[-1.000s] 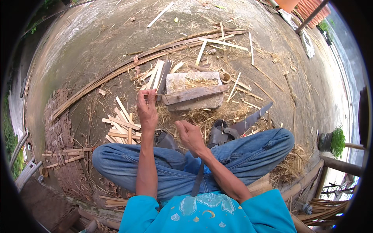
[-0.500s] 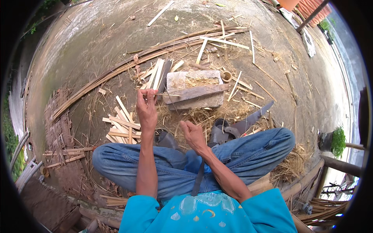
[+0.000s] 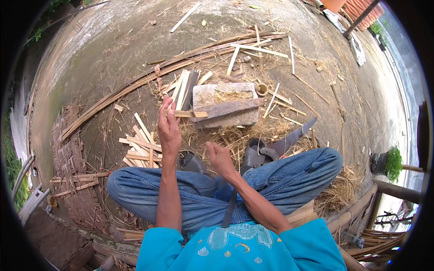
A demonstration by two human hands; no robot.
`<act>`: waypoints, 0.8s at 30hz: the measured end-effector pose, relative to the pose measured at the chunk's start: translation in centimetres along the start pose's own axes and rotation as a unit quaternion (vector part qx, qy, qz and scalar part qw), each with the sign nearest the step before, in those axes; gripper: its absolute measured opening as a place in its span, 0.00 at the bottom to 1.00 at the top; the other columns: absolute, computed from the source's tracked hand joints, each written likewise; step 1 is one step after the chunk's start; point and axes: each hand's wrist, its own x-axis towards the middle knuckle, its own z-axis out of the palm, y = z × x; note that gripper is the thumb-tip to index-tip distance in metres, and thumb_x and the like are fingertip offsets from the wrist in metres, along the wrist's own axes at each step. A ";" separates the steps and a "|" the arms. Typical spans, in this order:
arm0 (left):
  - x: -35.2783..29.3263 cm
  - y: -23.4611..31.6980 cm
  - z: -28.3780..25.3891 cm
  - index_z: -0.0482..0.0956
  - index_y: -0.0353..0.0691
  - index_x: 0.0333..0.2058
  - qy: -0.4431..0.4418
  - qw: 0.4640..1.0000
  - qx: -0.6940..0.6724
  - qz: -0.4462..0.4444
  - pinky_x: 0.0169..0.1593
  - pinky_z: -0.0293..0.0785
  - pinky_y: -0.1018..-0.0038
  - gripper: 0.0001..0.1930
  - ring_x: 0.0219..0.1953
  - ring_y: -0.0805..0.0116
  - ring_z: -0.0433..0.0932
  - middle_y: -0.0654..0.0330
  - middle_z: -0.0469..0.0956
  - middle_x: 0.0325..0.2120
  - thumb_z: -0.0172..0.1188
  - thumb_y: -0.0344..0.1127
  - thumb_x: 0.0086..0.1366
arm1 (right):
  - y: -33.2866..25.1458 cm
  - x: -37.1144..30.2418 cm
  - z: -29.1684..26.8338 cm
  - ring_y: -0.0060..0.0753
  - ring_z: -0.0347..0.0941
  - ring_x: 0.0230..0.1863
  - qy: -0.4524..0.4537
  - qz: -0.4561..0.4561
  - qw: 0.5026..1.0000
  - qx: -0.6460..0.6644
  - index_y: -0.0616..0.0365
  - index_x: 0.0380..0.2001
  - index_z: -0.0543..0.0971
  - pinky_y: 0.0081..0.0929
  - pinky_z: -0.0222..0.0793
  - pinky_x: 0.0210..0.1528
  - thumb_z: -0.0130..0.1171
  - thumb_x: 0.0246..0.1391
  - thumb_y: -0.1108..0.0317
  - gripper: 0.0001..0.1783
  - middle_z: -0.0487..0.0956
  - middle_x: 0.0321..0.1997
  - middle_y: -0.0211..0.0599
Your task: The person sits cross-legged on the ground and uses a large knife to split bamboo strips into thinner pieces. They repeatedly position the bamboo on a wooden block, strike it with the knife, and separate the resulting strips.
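Note:
My left hand holds a short, pale bamboo strip between thumb and fingers, its broad face showing. The strip's free end reaches over the left end of a dark flat wooden piece, which lies along the near edge of a pale stone block. My right hand is curled closed in front of my lap, a little below the block and apart from the strip. What it grips is hidden. A dark, narrow, flat length runs from beneath my right wrist toward my shirt.
Cut strips lie piled left of my shoes, with more leaning beside the block. A broad blade rests by my right shoe. Long bamboo lengths curve across the ground beyond. Shavings are scattered around.
The strip in my left hand has turned from a thin edge to its broad face, and the left fingers have shifted on it. A thin dark line ahead of my right fist no longer shows.

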 end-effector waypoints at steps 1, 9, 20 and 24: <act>0.2 -0.3 -0.3 0.65 0.37 0.65 0.000 1.000 -0.011 -0.012 0.70 0.69 0.51 0.20 0.74 0.50 0.59 0.51 0.52 0.76 0.36 0.38 0.82 | 0.4 0.4 -0.1 0.43 0.64 0.21 0.016 0.030 0.999 -0.003 0.68 0.26 0.75 0.43 0.63 0.29 0.48 0.73 0.46 0.33 0.69 0.17 0.52; 0.4 -0.4 -0.1 0.64 0.37 0.66 -0.018 0.999 -0.033 0.006 0.70 0.68 0.49 0.21 0.74 0.50 0.59 0.49 0.53 0.75 0.34 0.38 0.83 | 2.5 0.2 -0.8 0.41 0.64 0.21 0.008 0.016 0.999 -0.036 0.68 0.27 0.75 0.45 0.63 0.30 0.47 0.74 0.47 0.33 0.67 0.18 0.51; 1.5 1.1 -3.2 0.64 0.31 0.66 0.036 0.946 -0.322 0.004 0.67 0.77 0.62 0.22 0.65 0.55 0.74 0.43 0.72 0.62 0.47 0.37 0.80 | 0.8 -0.1 -2.3 0.21 0.67 0.16 -0.060 0.211 0.949 0.227 0.59 0.30 0.75 0.25 0.62 0.18 0.53 0.70 0.39 0.31 0.73 0.18 0.30; 1.2 -0.2 -2.7 0.68 0.30 0.63 -0.001 0.910 -0.411 -0.056 0.61 0.83 0.68 0.20 0.58 0.57 0.80 0.48 0.78 0.54 0.52 0.31 0.77 | -3.8 1.8 -2.8 0.17 0.68 0.16 -0.034 0.123 0.936 0.329 0.58 0.39 0.75 0.18 0.67 0.18 0.62 0.64 0.39 0.28 0.74 0.21 0.26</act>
